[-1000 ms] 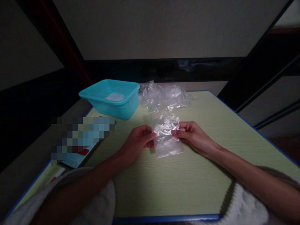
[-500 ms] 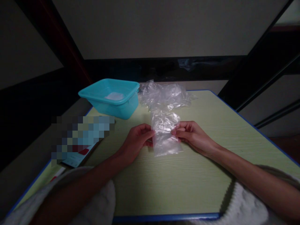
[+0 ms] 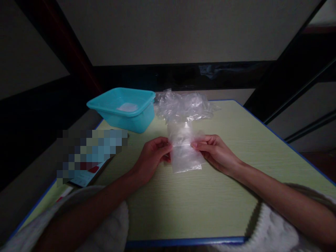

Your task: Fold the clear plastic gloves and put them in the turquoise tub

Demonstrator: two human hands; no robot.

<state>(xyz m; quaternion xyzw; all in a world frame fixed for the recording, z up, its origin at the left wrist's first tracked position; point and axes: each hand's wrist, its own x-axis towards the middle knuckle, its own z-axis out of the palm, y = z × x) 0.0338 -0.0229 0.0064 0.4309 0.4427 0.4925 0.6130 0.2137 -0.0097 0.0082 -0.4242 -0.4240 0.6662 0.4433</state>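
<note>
A clear plastic bag (image 3: 186, 157) is stretched flat between my two hands, just above the middle of the table. Its left edge is pinched between the thumb and fingers of my left hand (image 3: 156, 151). My right hand (image 3: 214, 148) pinches the right side, with the thumb on top of the film. A crease runs straight across the bag from one hand to the other. Behind the bag lies a crumpled heap of clear plastic bags (image 3: 186, 105).
A turquoise plastic basin (image 3: 131, 120) with something white inside stands at the back left. A phone-like device (image 3: 81, 178), partly blurred out, lies at the left. The pale wooden table (image 3: 189, 210) has a blue edge; a panel wall rises behind it.
The bag now lies smoother and tauter, with a straight crease between my hands where it was more wrinkled. Both hands have stayed almost in place and keep their pinch.
</note>
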